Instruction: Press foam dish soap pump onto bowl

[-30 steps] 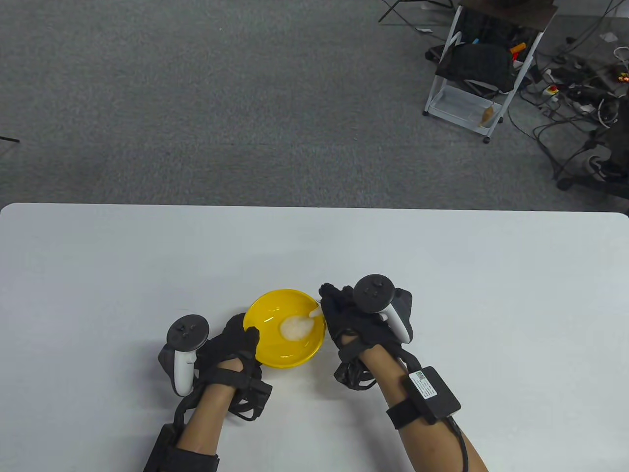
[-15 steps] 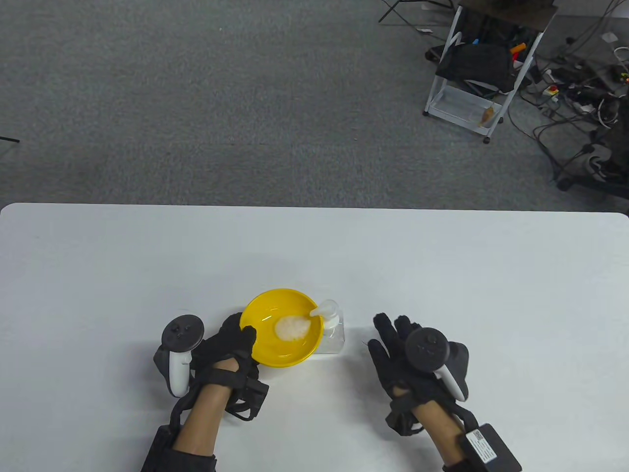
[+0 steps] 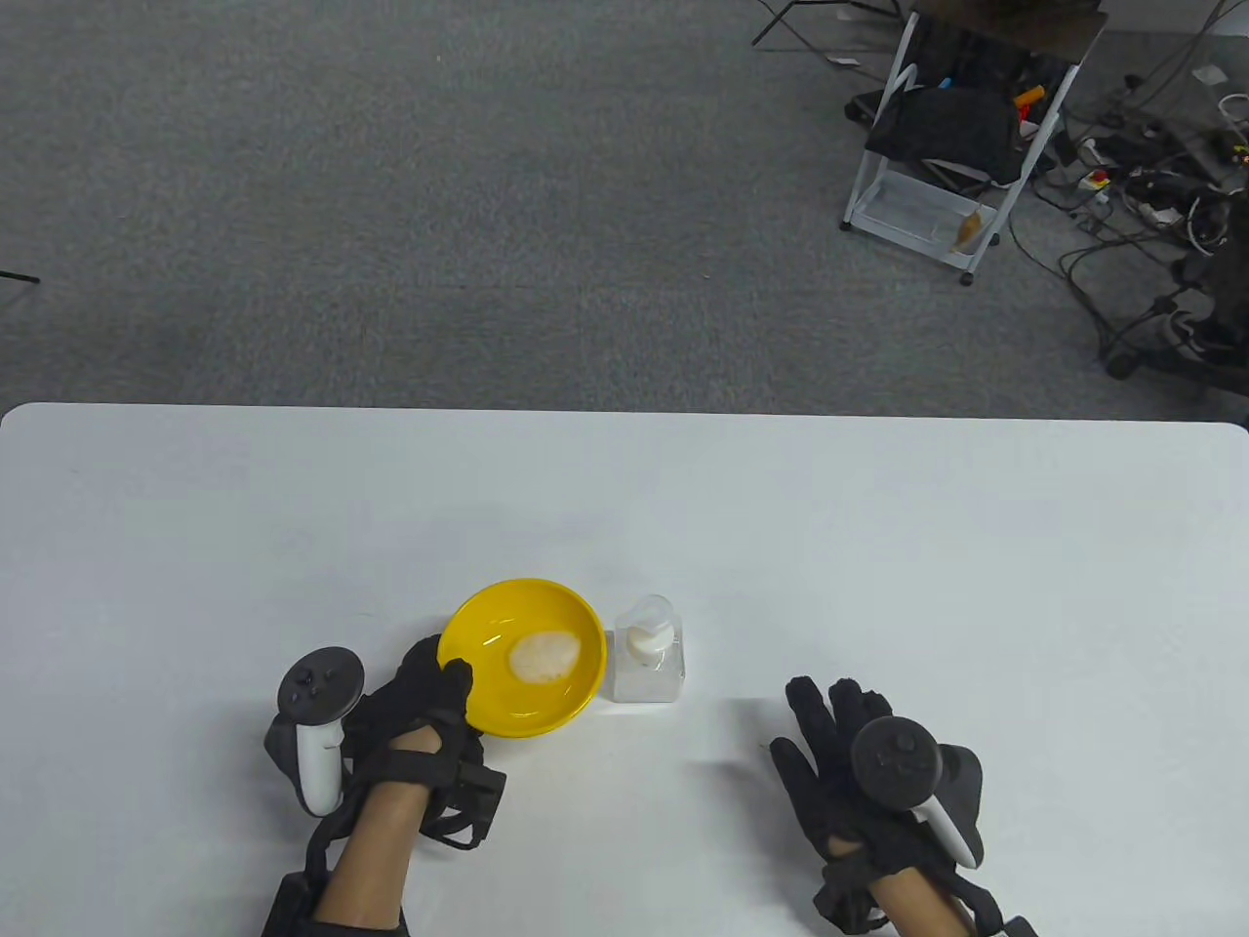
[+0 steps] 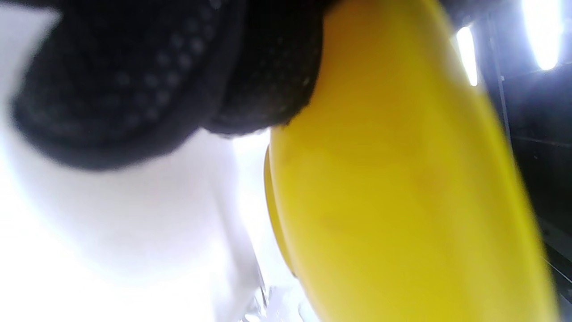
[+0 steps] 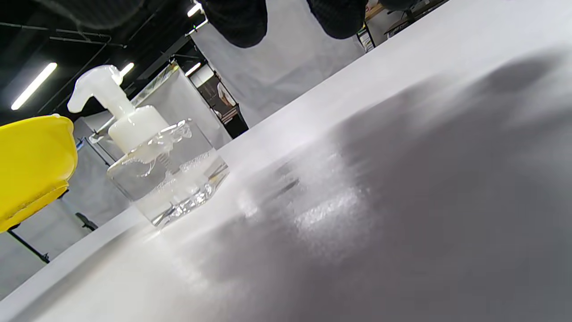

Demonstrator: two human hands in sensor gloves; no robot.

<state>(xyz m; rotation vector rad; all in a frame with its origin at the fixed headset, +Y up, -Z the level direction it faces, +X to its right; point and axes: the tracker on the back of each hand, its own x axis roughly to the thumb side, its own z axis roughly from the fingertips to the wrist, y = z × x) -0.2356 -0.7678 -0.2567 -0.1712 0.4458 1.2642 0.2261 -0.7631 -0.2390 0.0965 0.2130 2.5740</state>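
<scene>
Table view: the left hand (image 3: 415, 698) grips the yellow bowl (image 3: 522, 656) at its lower-left rim — thumb over the edge — low and left of centre. White foam (image 3: 543, 656) lies inside. The clear soap bottle (image 3: 649, 652) stands just beside the bowl's right. The right hand (image 3: 859, 771), fingers spread and holding nothing, sits lower right on the table (image 3: 878, 547).

Bright overhead light; left wrist view blurred.
</scene>
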